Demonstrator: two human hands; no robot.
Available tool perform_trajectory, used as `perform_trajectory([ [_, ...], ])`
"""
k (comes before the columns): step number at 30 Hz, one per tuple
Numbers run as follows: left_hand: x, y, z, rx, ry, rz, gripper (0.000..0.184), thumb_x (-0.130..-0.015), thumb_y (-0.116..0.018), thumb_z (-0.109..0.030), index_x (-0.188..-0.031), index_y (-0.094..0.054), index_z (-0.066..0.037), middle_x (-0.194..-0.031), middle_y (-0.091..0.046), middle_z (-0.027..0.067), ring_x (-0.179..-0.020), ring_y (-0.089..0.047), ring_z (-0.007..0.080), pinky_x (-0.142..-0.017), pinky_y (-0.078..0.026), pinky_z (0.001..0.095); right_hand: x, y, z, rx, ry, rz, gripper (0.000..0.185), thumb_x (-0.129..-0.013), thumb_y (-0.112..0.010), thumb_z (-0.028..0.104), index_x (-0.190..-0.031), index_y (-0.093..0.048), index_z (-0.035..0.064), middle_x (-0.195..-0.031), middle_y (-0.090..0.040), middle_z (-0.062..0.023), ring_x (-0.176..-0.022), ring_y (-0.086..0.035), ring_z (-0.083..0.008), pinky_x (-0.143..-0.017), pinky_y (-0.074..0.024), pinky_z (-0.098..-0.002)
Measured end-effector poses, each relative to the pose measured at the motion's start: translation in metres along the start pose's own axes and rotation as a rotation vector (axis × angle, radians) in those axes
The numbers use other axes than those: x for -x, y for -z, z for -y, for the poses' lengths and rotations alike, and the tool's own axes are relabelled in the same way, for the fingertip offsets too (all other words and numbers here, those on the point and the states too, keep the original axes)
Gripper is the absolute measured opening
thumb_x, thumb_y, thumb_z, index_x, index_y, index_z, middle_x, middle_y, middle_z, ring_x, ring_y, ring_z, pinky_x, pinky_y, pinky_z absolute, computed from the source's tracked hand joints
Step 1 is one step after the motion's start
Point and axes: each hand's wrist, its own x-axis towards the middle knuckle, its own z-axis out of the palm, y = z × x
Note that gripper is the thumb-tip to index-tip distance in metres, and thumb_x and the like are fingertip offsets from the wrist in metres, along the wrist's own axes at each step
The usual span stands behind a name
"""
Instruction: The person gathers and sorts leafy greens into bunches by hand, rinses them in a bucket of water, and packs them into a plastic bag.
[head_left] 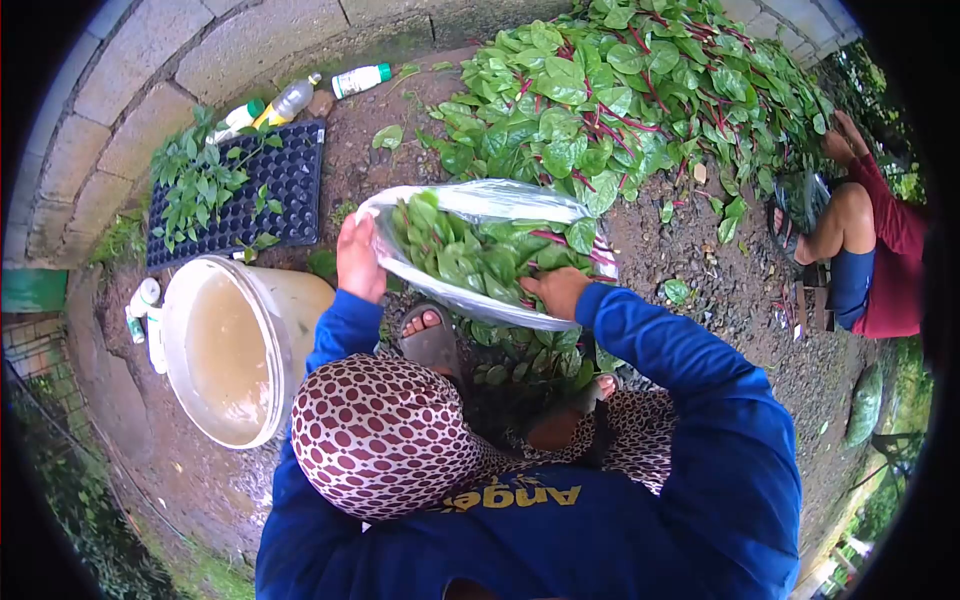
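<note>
The left hand (360, 262) grips the plastic bag (530, 200) by its left rim, probably keeping the mouth wide. The bag lies between both hands, before the far leaf pile (600, 110). The right hand (557, 292) touches leaves (455, 250) inside; whether its fingers grip cannot be told.

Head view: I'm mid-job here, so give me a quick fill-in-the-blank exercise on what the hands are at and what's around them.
1. The left hand holds the rim of the plastic bag, and the sleeve on that arm is ____.
2. The right hand is at the leaves that lie ____ the plastic bag.
3. The bucket stands on the same side of the bag as the ____ hand.

Missing words: blue; inside; left.
</note>
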Motion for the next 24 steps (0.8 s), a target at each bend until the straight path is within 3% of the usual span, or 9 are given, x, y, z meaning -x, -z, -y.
perform_trajectory([
  [3,0.016,0.020,-0.005,-0.280,-0.077,0.194,0.014,-0.090,-0.045,-0.011,-0.100,-0.053,-0.004,-0.085,-0.057,0.0012,-0.075,-0.051,0.0081,-0.066,-0.042,0.0228,-0.013,-0.025,-0.014,-0.001,0.003,0.039,0.051,-0.075,-0.049,0.012,-0.126,-0.045,0.0169,-0.092,-0.063,-0.0179,-0.086,-0.062,-0.0316,-0.074,-0.0479,-0.0440],
  [7,0.018,0.042,-0.019,-0.696,-0.058,0.347,0.017,-0.089,-0.049,-0.013,-0.102,-0.055,-0.003,-0.078,-0.057,-0.0007,-0.068,-0.051,0.0062,-0.061,-0.042,0.0222,-0.003,0.021,0.006,-0.042,-0.023,0.230,0.063,-0.071,-0.063,0.030,-0.129,-0.043,0.0156,-0.102,-0.061,-0.0187,-0.093,-0.060,-0.0350,-0.079,-0.0470,-0.0431],
  [8,0.012,0.055,-0.021,-0.831,-0.059,0.389,0.018,-0.089,-0.051,-0.012,-0.103,-0.055,-0.002,-0.078,-0.057,-0.0008,-0.067,-0.051,0.0059,-0.061,-0.043,0.0226,-0.002,0.029,0.000,-0.070,0.094,0.192,0.068,-0.067,-0.066,0.037,-0.126,-0.044,0.0097,-0.091,-0.063,-0.0202,-0.084,-0.061,-0.0370,-0.074,-0.0475,-0.0441],
  [11,0.015,0.034,-0.049,-1.198,-0.075,0.392,0.032,-0.082,-0.061,-0.017,-0.109,-0.056,0.000,-0.085,-0.062,0.0054,-0.068,-0.059,0.0117,-0.062,-0.047,0.0272,0.004,0.095,-0.022,-0.219,0.317,-0.117,0.069,-0.066,-0.069,0.039,-0.124,-0.048,0.0080,-0.100,-0.062,-0.0186,-0.091,-0.061,-0.0351,-0.079,-0.0473,-0.0423],
  [13,0.009,0.010,-0.066,-1.538,-0.214,0.345,0.041,-0.078,-0.066,-0.020,-0.112,-0.055,0.000,-0.088,-0.064,0.0093,-0.071,-0.062,0.0157,-0.066,-0.049,0.0291,0.003,0.167,-0.050,-0.325,0.080,-0.224,0.056,-0.069,-0.067,0.038,-0.114,-0.056,0.0063,-0.090,-0.065,-0.0161,-0.084,-0.063,-0.0313,-0.076,-0.0484,-0.0411],
  [15,-0.010,-0.018,-0.073,-1.414,-0.237,0.335,0.048,-0.076,-0.068,-0.024,-0.115,-0.054,0.000,-0.091,-0.064,0.0140,-0.080,-0.064,0.0203,-0.071,-0.050,0.0317,-0.031,0.183,-0.111,-0.297,-0.261,-0.651,0.032,-0.074,-0.060,0.029,-0.095,-0.065,0.0058,-0.081,-0.066,-0.0128,-0.078,-0.064,-0.0290,-0.074,-0.0496,-0.0399],
  [17,-0.038,-0.044,-0.069,-1.306,-0.339,0.428,0.043,-0.079,-0.065,-0.023,-0.114,-0.055,0.000,-0.095,-0.064,0.0147,-0.085,-0.063,0.0198,-0.076,-0.049,0.0309,-0.048,0.200,-0.136,-0.272,-0.486,-0.768,0.029,-0.075,-0.059,0.028,-0.093,-0.066,0.0072,-0.090,-0.066,-0.0127,-0.085,-0.063,-0.0296,-0.077,-0.0490,-0.0396],
  [21,-0.097,-0.119,-0.043,-1.140,-0.262,0.614,0.030,-0.084,-0.059,-0.021,-0.105,-0.060,0.000,-0.097,-0.065,0.0142,-0.091,-0.063,0.0208,-0.082,-0.047,0.0305,-0.082,0.193,-0.183,-0.181,-0.840,-0.623,0.037,-0.072,-0.063,0.034,-0.099,-0.065,0.0087,-0.104,-0.063,-0.0122,-0.096,-0.060,-0.0296,-0.082,-0.0475,-0.0391],
  [24,-0.149,-0.158,-0.005,-1.301,-0.305,0.660,0.024,-0.086,-0.053,-0.015,-0.104,-0.061,-0.001,-0.095,-0.066,0.0107,-0.087,-0.062,0.0207,-0.080,-0.048,0.0317,-0.076,0.172,-0.208,-0.245,-0.936,-0.476,0.047,-0.068,-0.067,0.041,-0.103,-0.063,0.0093,-0.109,-0.061,-0.0132,-0.099,-0.059,-0.0297,-0.084,-0.0468,-0.0392],
])
